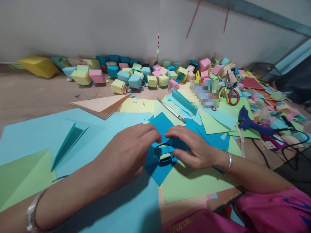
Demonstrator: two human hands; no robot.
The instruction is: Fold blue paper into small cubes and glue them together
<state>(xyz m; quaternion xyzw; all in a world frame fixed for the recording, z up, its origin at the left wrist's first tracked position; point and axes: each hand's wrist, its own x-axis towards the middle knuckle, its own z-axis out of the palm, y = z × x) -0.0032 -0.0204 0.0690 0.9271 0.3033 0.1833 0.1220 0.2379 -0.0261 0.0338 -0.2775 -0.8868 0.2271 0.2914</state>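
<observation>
A small folded blue paper piece with pale yellow-green inside (165, 152) rests on a dark blue paper square (159, 176), its flaps standing up. My left hand (128, 149) arches at its left, the fingers bent and the index fingertip close to its upper edge; the left thumb is hidden. From the other side, my right hand (194, 147) reaches in with thumb and forefinger apart. The right thumb tip is at the piece's right edge; whether it presses on it I cannot tell. Neither hand visibly grips the piece. Beyond them lies a slim metal craft knife (171, 110).
Several coloured paper cubes (135, 81) line the wall. Scissors (229, 96) with yellow and red handles and a blue glue gun (254, 124) with a black cable lie at right. Large light blue paper (80, 142), green sheets (194, 183) and a folded peach sheet (102, 106) cover the surface.
</observation>
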